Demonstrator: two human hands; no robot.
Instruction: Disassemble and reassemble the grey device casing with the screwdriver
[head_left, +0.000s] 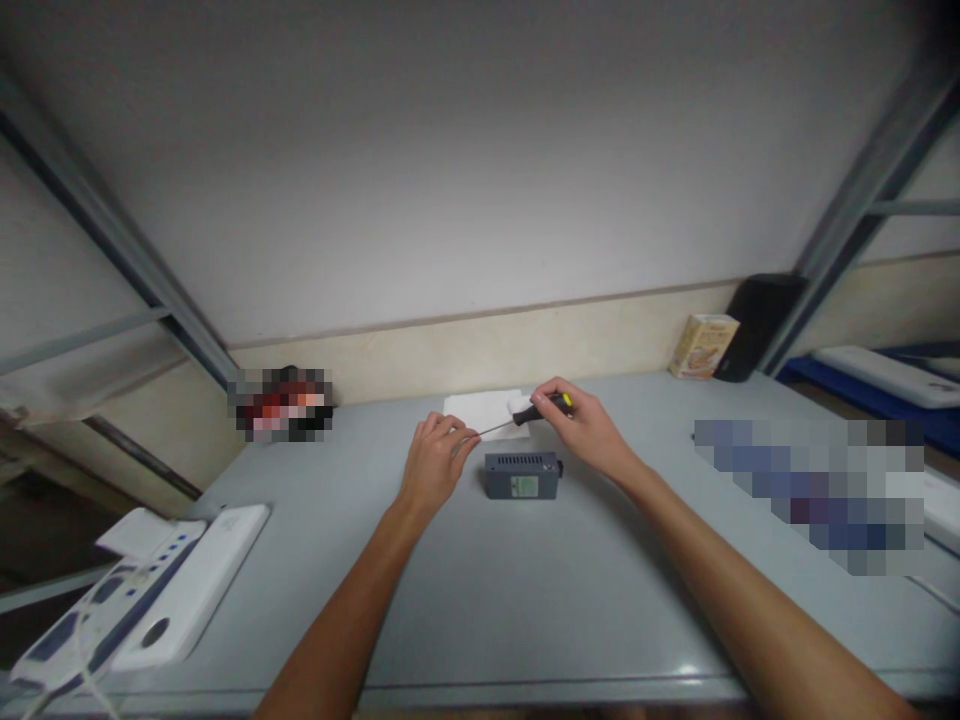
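My right hand (574, 425) is closed around the black and yellow handle of a screwdriver (531, 412), held nearly level with its shaft pointing left. At the tip of that shaft, the fingers of my left hand (435, 455) are pinched together; whether a small screw is between them is too small to tell. Just below and between the hands, a dark grey metal box (523, 476) with a slotted top edge and a pale green label stands on the table. Behind the screwdriver lies a white sheet of paper (484, 408), with a small white object partly hidden by my right hand.
The grey table (525, 600) reaches back to the wall. At left lie a white power strip (112, 600) and a white flat device (199, 590) with cables. A yellow carton (703, 346) and a black upright object (757, 325) stand at back right. Blurred items sit on both sides.
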